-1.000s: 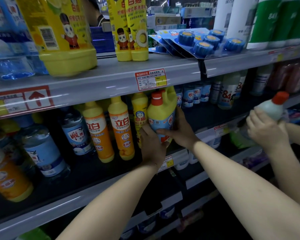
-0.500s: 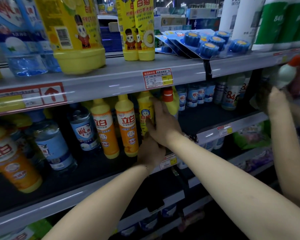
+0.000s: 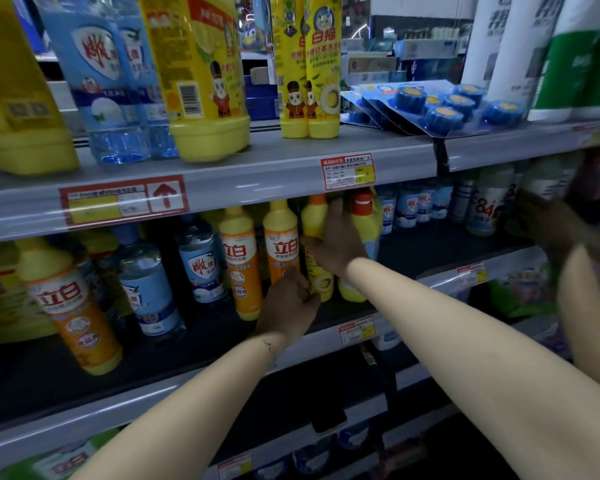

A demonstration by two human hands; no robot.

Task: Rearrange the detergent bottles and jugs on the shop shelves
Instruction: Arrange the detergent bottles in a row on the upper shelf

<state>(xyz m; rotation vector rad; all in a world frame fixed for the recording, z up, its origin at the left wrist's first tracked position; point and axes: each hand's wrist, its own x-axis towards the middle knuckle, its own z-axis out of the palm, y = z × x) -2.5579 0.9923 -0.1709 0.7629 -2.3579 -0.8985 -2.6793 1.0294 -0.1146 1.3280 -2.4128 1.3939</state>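
A yellow jug with a red cap (image 3: 368, 223) stands on the middle shelf (image 3: 437, 276) beside a slim yellow bottle (image 3: 314, 216). My right hand (image 3: 336, 242) reaches in with straight fingers pressed flat against the jug, the thumb lying across the slim bottle. Lower down, my left hand (image 3: 286, 306) has its fingers curled at the foot of the slim bottle, in front of an orange dish-soap bottle (image 3: 279, 247). Whether it grips anything is hidden.
Orange bottles (image 3: 238, 261) and clear blue bottles (image 3: 201, 265) fill the middle shelf to the left. Big yellow jugs (image 3: 205, 81) and blue blister packs (image 3: 440, 116) sit on the upper shelf (image 3: 257, 181). Another person's blurred hand (image 3: 548, 233) reaches in at the right, near white bottles (image 3: 485, 209).
The yellow jug has gone from the shelf front to deeper in, beside the slim bottle. My right hand went from gripping it to pressing it; my left hand let go and dropped lower.
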